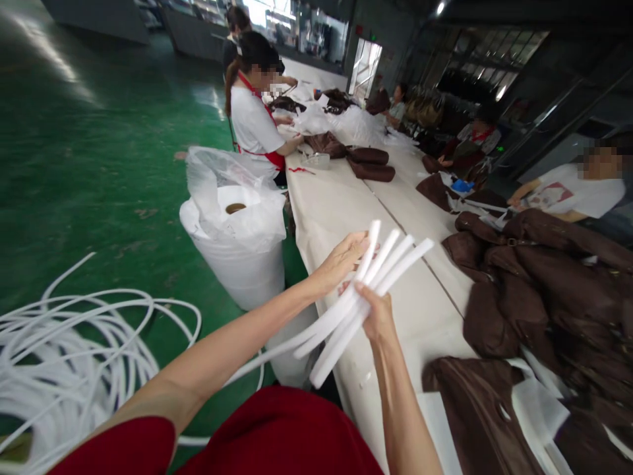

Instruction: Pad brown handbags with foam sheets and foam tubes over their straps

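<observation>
Several short lengths of white foam cord [341, 333] are bunched in front of me, their upper ends fanned out over the table. My right hand [378, 311] is closed around the bunch, thumb across the front. My left hand [346, 258] grips at the upper left side of the same cords; its fingers are partly hidden behind them. One strand trails from the bunch down to the left, toward a large loose coil of white cord [113, 330] on the green floor.
A cream-covered table [336, 211] runs ahead. Brown bags [524, 277] are heaped on its right side, with two brown rolled pieces [370, 163] farther up. A white plastic-wrapped roll [237, 257] stands left. A person in a red apron [257, 122] and other people work around the table.
</observation>
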The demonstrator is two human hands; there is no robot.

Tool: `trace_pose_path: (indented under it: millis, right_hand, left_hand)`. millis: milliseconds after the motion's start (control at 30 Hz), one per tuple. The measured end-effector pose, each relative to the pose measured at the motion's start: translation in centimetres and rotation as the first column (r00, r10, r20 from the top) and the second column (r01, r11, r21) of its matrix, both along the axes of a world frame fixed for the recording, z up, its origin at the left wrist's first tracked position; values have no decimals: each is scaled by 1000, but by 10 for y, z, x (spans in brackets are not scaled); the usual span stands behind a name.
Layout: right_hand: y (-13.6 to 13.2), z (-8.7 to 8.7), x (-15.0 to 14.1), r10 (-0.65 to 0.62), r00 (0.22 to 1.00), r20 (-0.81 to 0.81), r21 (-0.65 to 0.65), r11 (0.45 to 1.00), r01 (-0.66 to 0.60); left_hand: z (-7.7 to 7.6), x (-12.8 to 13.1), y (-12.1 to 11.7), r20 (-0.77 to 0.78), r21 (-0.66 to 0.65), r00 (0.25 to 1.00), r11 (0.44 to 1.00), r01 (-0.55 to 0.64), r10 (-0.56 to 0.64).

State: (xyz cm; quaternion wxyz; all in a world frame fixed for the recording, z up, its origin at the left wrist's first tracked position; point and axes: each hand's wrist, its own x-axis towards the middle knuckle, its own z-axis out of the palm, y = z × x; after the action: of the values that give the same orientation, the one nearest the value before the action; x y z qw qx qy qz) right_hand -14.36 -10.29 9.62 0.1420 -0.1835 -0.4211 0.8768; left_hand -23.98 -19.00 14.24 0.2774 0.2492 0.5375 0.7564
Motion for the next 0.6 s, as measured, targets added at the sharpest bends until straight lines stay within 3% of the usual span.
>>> trace_pose_path:
  millis: [67,133,200,300,400,533,600]
  right_hand:
    - [23,4,-7,-89,995,38,-57,994,91]
    - [46,7,-12,-149,986,78,-77,985,155]
    - [63,9,-13,-218,973,80,-62,973,223]
    - [78,8,-11,-291,955,53,-36,955,293]
    - [86,7,-9,-314,948,49,-24,949,315]
    - [92,9,-10,-352,935,49,-26,935,354]
    - [90,10,-11,-380,924,48,-33,924,381]
  left_hand:
    - [-21,2,-11,73,-106,991,987,122,-115]
    - [-46,9,-27,154,-210,956,937,279,-250]
    - [-68,18,-44,215,-243,910,884,400,-353]
    - [-90,25,-65,273,-226,869,851,474,-412]
    - [-97,24,-80,284,-241,859,836,494,-426]
    - [-94,25,-86,215,-288,874,827,482,-435]
    - [-93,31,-81,191,-328,917,858,396,-350]
